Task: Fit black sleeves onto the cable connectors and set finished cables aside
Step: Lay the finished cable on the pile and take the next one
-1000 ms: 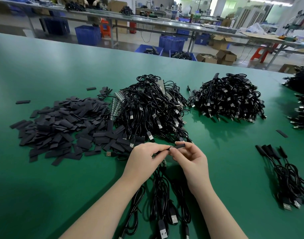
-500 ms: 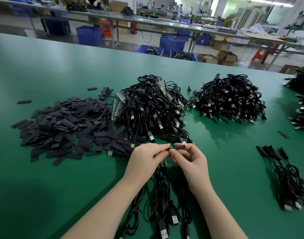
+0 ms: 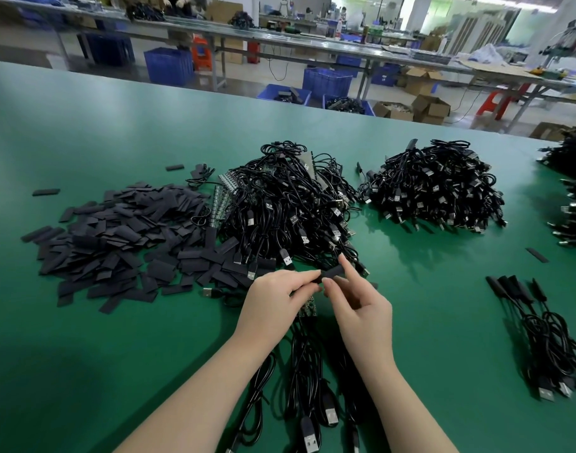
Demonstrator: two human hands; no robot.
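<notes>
A black sleeve (image 3: 333, 274) is held level above the green table, between both hands. My left hand (image 3: 273, 302) pinches its left end, where a cable connector goes in; small green boards (image 3: 307, 309) hang under that hand. My right hand (image 3: 361, 308) pinches the sleeve with thumb below and index finger on top. Several black cables (image 3: 307, 371) trail from my hands toward me, their USB plugs (image 3: 329, 415) near the front edge. Loose flat sleeves (image 3: 123, 243) lie heaped at the left. Sleeved cables (image 3: 535, 325) lie together at the right.
Two big heaps of black USB cables sit beyond my hands, one in the middle (image 3: 289, 207) and one further right (image 3: 437, 188). More cable heaps (image 3: 574, 204) lie at the right edge. A stray sleeve (image 3: 536, 255) lies alone. Benches and blue crates (image 3: 169, 70) stand behind the table.
My right hand has loosened: its index finger now sticks up over the sleeve, and the sleeve shows more fully between the two hands. My left hand has stayed put.
</notes>
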